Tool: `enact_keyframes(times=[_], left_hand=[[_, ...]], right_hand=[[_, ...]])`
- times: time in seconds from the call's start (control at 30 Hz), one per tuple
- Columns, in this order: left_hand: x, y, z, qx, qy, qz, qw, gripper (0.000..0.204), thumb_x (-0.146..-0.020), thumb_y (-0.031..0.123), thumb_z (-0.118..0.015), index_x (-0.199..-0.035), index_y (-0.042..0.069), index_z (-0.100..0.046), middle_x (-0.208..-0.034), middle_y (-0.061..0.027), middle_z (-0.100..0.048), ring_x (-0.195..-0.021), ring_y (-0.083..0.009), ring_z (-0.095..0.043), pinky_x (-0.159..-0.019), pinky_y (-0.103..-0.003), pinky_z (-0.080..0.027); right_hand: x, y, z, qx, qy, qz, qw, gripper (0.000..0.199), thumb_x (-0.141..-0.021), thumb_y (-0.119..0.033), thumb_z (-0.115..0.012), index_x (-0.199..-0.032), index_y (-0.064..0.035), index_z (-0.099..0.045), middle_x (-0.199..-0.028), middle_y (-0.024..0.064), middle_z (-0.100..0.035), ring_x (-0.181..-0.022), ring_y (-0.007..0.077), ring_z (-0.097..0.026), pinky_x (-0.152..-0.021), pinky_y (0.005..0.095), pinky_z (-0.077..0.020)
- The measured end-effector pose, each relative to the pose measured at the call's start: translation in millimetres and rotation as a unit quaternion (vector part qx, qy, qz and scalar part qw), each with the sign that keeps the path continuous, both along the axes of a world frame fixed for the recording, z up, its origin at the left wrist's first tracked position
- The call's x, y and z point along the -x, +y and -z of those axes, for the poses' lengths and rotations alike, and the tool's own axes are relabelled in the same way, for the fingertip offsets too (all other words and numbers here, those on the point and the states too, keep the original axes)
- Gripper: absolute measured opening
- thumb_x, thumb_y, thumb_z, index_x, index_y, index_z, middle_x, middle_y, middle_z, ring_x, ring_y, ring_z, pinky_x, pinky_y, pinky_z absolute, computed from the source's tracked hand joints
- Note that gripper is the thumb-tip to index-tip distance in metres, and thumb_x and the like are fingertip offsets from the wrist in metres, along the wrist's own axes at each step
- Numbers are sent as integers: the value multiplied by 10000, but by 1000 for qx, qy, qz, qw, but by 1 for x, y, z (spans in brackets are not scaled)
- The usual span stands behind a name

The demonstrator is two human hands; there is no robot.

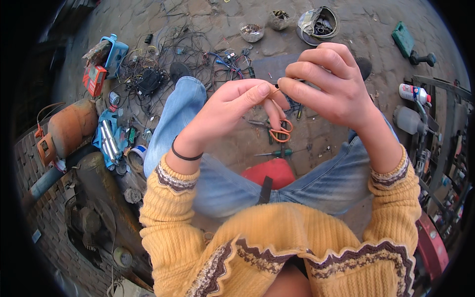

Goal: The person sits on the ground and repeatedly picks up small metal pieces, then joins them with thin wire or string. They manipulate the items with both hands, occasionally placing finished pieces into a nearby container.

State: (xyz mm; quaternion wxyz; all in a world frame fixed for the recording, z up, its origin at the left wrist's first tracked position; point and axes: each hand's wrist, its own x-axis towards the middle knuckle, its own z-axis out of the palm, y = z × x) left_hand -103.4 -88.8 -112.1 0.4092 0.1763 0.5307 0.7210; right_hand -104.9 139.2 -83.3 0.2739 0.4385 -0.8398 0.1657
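On the far left of the floor lie one orange gas cylinder and a tangle of dark wires. The left hand has its fingers curled nearly closed, pinching one thin orange wire. Just right, touching it, the right hand pinches the same wire with fingers bent tight. Below them lie orange-handled scissors and one green screwdriver. Far right stand two spray bottles.

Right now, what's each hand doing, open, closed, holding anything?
Left hand: closed, pinching a thin orange wire.
Right hand: closed, pinching the same wire's upper end.
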Motion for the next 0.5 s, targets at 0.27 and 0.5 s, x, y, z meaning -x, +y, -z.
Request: enact_keyframes(times=[0.27,0.5], left_hand=[[2,-2,-6,149,265,-61,951,204,-988,166,-539,-936,27,-679,-728,-19,-676,-715,-132,-639,-945,-354,-458],[6,3,-5,289,669,-226,646,110,-772,91,-678,-882,96,-690,-701,20,-660,-759,-134,-658,-993,-422,-469]], right_hand=[[3,3,-1,30,-65,56,996,136,-709,-132,-696,-789,-123,-586,-809,-29,-569,-848,168,-550,-736,319,-444],[-9,-5,4,323,-606,103,719,82,-824,-102,-617,-790,-29,-605,-695,-23,-519,-747,131,-498,-678,297,-417]])
